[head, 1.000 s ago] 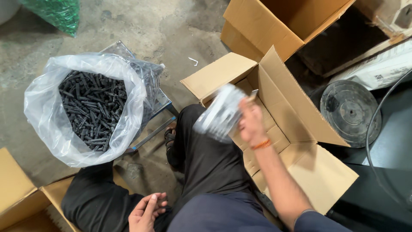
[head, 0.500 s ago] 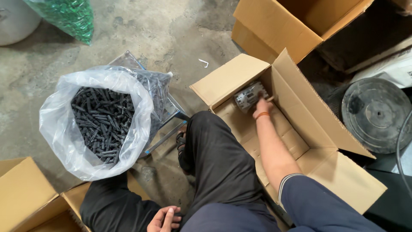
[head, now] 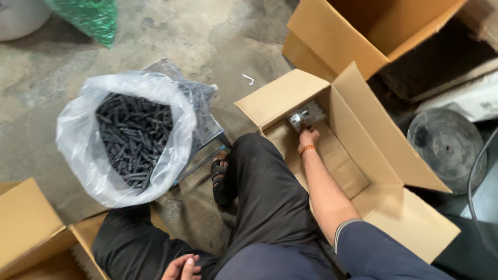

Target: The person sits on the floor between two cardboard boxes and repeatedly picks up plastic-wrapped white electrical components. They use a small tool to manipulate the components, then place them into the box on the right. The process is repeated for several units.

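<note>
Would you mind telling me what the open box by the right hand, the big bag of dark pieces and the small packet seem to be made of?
Open box: brown corrugated cardboard, matte, with creased flaps.
Big bag: thin translucent plastic film, crinkled and glossy; its dark pieces look like black-finished metal or plastic, too small to tell.
Small packet, at the right hand: apparently clear shiny plastic over grey contents.

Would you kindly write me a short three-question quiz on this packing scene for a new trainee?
1. True or false: the right hand is inside the open cardboard box.
2. What does the right hand touch? A) a small clear packet B) a green bag C) a black disc
3. What fills the clear plastic bag on the floor?

Key:
1. True.
2. A; the packet lies in the box's far corner.
3. Small dark rod-like parts. The left hand rests empty by the person's leg.
</note>
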